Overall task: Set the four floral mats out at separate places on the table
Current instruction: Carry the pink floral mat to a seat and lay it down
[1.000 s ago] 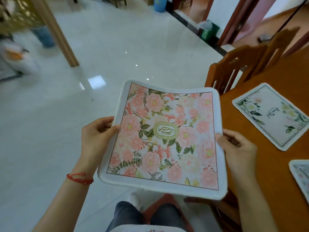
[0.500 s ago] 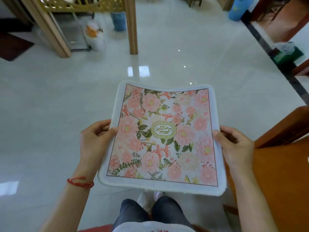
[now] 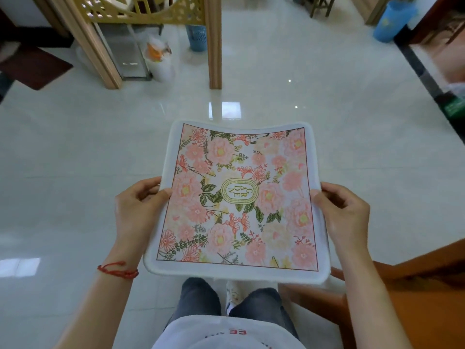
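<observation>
The left hand (image 3: 137, 210) grips the left edge of the floral mat (image 3: 239, 202), thumb on top of the white border and fingers curled beneath. The mat hangs in the air before the person, above the floor (image 3: 75, 159) and over the knees, resting on nothing. It looks light and soft: its far edge sags in the middle between raised corners, so it bends under its own weight but keeps a flat spread when held at both sides. The mid-points of the two side edges, where it is held, seem the sensible places to take it; one-handed it would likely droop. The right hand (image 3: 344, 215) grips the right edge in the same way, thumb over the border, fingers under.

The floor is pale, glossy tile showing reflections. At the far left stand a wooden post (image 3: 214, 41) with a carved screen and a blue basket (image 3: 197, 37); a blue bin (image 3: 392, 20) sits far right. Only a strip of orange wood, probably the counter (image 3: 427, 311), shows at the lower right corner.
</observation>
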### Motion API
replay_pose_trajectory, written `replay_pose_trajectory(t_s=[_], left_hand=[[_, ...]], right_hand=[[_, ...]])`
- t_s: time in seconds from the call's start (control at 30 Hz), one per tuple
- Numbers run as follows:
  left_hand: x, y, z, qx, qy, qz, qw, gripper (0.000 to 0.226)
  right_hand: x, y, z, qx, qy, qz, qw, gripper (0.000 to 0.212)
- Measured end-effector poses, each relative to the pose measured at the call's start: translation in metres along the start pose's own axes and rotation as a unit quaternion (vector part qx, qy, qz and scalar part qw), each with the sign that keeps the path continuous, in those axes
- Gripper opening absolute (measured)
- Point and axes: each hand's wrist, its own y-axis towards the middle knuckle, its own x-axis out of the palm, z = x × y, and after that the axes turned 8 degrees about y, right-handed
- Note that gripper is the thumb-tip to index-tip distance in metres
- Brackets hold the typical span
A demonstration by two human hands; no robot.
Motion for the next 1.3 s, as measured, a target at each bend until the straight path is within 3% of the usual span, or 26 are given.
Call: replay_pose_trajectory(t_s=[0.77,1.3], left_hand=[[0.14,0.226,0.128,0.085,0.043,-0.139,0.986,0.023],[0.358,0.248,0.232,0.159,0.077,-0.278,0.944,0.026]], right_hand=[[0.076,0.184,-0.016,0.041,0.056,0.164,0.984,0.018],[-0.023,0.297,-0.004,0.063,0.056,0.327,0.941,0.014]])
